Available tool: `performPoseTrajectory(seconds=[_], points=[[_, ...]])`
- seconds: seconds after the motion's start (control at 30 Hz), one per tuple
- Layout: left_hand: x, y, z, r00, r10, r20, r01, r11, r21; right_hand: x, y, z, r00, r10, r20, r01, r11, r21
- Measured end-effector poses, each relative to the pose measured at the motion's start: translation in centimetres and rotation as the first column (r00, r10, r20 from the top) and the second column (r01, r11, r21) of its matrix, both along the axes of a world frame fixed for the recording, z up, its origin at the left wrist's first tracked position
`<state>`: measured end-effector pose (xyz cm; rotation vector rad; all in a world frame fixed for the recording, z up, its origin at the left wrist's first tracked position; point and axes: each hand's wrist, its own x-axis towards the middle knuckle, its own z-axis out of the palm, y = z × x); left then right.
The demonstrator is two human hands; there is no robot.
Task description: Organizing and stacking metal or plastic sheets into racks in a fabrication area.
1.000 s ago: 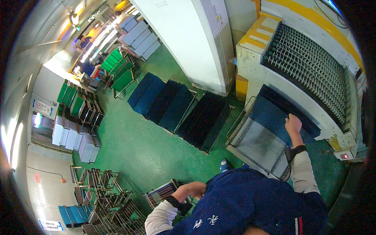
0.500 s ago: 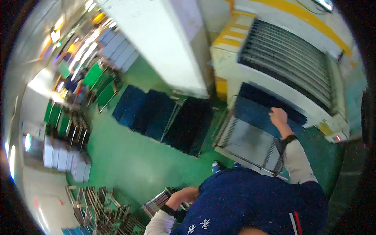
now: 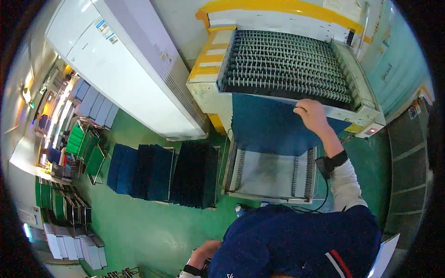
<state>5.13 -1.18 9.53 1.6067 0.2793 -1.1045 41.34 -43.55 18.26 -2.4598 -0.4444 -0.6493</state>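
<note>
Right hand (image 3: 314,116), the nearer, is pinching the dark blue panel (image 3: 266,125) by its upper edge, long axis running left-right; left hand (image 3: 209,249): grip indeterminable.

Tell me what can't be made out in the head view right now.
Head view: fingertips of the left hand, hidden by the navy shirt.
Head view: far face of the dark blue panel in the right hand, turned away.
Head view: metal racks, mostly cut off by the lower edge.
Head view: what the distant co-worker handles, too small.
</note>
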Motion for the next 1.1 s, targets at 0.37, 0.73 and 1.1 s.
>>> performPoseTrajectory(seconds=[0.37,0.73,1.1], points=[[-0.4,-1.5,1.2,0.902,0.431,-0.002,-0.417,0.873,-0.254,4.4,-13.0,2.9,0.974,-0.193,-0.116,0.147,0.151,0.978],[-6.6,3.8,-17.4,0.802,-0.593,0.068,0.565,0.791,0.237,10.5,-13.9,-7.0,0.906,0.383,-0.182,0.281,-0.220,0.934],[-3.4,-1.5,1.1,0.764,0.609,-0.214,-0.642,0.751,-0.156,17.7,-15.2,-9.5,0.722,0.525,-0.450,0.505,0.044,0.862]])
